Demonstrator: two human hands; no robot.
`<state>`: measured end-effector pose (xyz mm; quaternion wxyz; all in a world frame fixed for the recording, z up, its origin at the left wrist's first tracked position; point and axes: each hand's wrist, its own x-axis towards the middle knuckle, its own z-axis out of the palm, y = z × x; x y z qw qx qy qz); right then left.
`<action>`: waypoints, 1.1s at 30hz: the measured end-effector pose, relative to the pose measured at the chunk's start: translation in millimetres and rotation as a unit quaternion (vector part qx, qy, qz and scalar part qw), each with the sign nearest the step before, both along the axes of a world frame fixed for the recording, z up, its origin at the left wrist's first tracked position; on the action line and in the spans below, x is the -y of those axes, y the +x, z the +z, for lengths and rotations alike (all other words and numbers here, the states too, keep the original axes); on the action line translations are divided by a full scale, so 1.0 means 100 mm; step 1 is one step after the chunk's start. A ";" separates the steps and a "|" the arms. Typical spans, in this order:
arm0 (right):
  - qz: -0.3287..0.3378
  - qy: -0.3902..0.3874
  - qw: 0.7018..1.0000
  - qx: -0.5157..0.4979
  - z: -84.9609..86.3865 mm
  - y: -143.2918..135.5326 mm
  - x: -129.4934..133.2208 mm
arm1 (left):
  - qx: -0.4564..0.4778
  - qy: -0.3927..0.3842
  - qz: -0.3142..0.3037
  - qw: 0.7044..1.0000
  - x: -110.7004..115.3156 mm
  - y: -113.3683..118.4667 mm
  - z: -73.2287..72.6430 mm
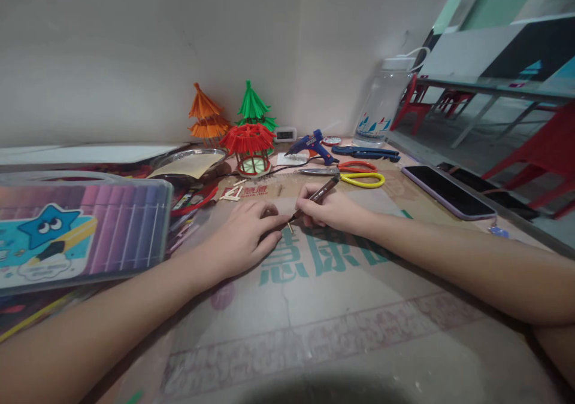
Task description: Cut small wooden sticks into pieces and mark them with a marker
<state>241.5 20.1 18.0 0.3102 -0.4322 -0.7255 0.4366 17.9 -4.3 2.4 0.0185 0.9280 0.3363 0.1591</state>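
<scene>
One pen (324, 190) is grasped in your right hand (321, 207), tip near the stick (291, 229) at your left hand (245, 233), whose hold is unclear; marking seems the step, calling for steadiness.

Left hand (247, 236) and right hand (327, 204) nearly meet mid-worktop (523, 236), closing the way forward. Cardboard (224, 326) lies bare from there toward near edge; low sweep possible between forearms (130, 308). Toward left edge, pen case (130, 230) blocks. Along far edge, red hut (249, 140), glue gun (317, 146), bottle (381, 102) stand up; pass above. Scissors (326, 171) low beyond right hand. Near right edge, phone (444, 191) flat, passable overhead.
</scene>
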 end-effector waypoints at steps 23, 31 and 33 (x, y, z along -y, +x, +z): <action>0.001 0.010 1.000 0.021 0.00 0.00 -0.01 | -0.005 0.036 -0.072 0.997 0.08 -0.03 -0.02; 0.002 0.019 1.000 0.000 -0.07 0.01 -0.07 | 0.002 0.037 -0.075 0.996 0.08 -0.03 -0.02; 0.006 0.020 1.000 -0.007 -0.08 0.01 -0.07 | 0.002 0.037 -0.076 0.996 0.07 -0.04 -0.03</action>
